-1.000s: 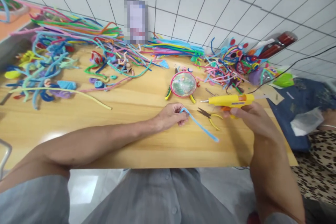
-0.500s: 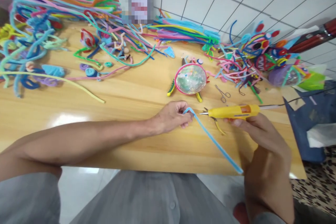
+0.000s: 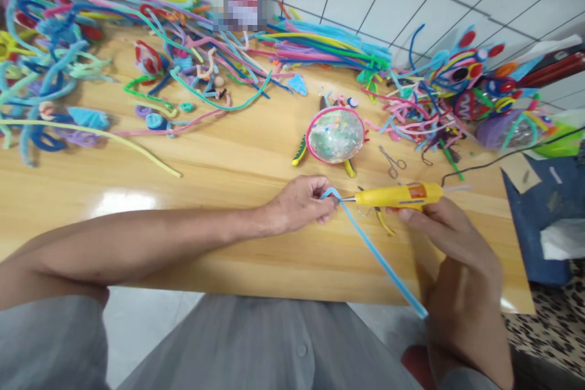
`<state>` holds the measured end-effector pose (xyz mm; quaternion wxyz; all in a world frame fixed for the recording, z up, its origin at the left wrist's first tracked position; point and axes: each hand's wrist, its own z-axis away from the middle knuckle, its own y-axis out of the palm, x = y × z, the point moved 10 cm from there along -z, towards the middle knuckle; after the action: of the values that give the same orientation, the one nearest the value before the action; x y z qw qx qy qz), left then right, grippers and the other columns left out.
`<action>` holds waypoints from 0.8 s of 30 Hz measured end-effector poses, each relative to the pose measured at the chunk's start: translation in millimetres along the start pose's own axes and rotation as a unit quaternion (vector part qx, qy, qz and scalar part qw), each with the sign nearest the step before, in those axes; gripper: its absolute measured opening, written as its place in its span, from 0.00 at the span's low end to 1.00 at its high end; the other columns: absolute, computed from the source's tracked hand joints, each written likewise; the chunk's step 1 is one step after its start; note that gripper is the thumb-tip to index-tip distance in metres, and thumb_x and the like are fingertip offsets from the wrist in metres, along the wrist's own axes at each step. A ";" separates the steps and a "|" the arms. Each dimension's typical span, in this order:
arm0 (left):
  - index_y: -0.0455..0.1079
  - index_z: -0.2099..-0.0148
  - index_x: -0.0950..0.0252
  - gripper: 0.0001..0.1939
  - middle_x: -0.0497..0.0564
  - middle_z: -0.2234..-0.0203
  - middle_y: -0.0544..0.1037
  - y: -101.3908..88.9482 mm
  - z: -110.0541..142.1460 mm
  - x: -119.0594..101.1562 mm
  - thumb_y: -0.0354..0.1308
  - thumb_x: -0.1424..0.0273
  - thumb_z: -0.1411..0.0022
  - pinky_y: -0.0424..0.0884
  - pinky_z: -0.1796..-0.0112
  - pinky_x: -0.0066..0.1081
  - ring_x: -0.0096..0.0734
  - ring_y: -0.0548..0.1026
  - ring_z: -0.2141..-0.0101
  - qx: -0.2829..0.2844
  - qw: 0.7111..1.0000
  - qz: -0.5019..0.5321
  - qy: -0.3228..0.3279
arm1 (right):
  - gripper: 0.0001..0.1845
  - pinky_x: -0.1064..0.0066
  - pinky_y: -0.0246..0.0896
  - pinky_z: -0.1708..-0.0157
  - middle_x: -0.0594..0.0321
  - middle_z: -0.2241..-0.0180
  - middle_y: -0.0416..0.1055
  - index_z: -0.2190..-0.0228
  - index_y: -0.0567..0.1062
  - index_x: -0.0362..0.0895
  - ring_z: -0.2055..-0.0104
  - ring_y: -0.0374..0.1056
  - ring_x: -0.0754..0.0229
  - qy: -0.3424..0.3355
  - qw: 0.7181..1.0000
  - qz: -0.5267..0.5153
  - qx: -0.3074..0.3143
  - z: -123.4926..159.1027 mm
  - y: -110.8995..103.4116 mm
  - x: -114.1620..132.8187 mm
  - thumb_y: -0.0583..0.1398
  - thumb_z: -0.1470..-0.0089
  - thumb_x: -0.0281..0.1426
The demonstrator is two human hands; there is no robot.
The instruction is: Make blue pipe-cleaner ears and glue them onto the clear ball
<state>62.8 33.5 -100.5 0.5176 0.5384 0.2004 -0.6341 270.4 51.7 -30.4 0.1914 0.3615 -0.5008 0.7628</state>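
Stem (image 3: 384, 261), blue: was pinched tight in the left hand (image 3: 307, 202), tail toward five o'clock. Glue gun (image 3: 388, 196), yellow: sat in the right hand's (image 3: 450, 231) wrapped grip, at three o'clock. Hazard: slipping nozzle (image 3: 348, 199), contact unclear, could have burnt the pinching fingers.

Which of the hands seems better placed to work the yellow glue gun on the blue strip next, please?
Probably the right hand: it holds the yellow glue gun, with its nozzle by the blue strip. The left hand pinches the strip near its bend.
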 end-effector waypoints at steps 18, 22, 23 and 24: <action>0.68 0.69 0.65 0.06 0.42 0.78 0.74 -1.9 -0.3 -1.0 0.61 0.76 0.40 0.71 0.74 0.22 0.21 0.74 0.77 0.002 0.999 -0.032 0.022 | 0.24 0.69 0.69 0.74 0.62 0.73 0.80 0.68 0.83 0.48 0.72 0.73 0.56 -0.009 1.000 -0.015 -0.011 0.5 2.9 4.2 0.67 0.43 0.57; 0.69 0.68 0.65 0.05 0.42 0.77 0.74 -1.7 0.1 -0.7 0.62 0.76 0.41 0.72 0.74 0.22 0.21 0.74 0.77 0.001 0.999 -0.027 0.024 | 0.22 0.68 0.70 0.72 0.62 0.72 0.80 0.68 0.83 0.48 0.71 0.73 0.55 -0.012 1.000 -0.009 -0.010 1.5 1.8 1.9 0.66 0.42 0.55; 0.70 0.68 0.65 0.04 0.42 0.77 0.75 -1.5 0.3 -0.4 0.61 0.76 0.41 0.73 0.73 0.23 0.21 0.74 0.77 0.003 0.999 -0.028 0.024 | 0.22 0.67 0.71 0.71 0.62 0.71 0.81 0.67 0.84 0.48 0.70 0.74 0.54 -0.011 1.000 -0.009 -0.006 1.8 1.7 0.9 0.66 0.41 0.54; 0.70 0.68 0.65 0.04 0.43 0.76 0.75 -1.4 0.5 -0.1 0.61 0.75 0.40 0.73 0.73 0.23 0.21 0.74 0.76 0.004 0.999 -0.029 0.024 | 0.22 0.67 0.71 0.70 0.62 0.70 0.82 0.66 0.84 0.48 0.69 0.75 0.53 -0.011 1.000 -0.009 -0.002 2.1 1.9 -0.1 0.66 0.41 0.54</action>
<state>61.3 33.7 -100.6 0.4918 0.5494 0.2264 -0.6365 270.0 49.0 -31.1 0.1935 0.3736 -0.5010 0.7563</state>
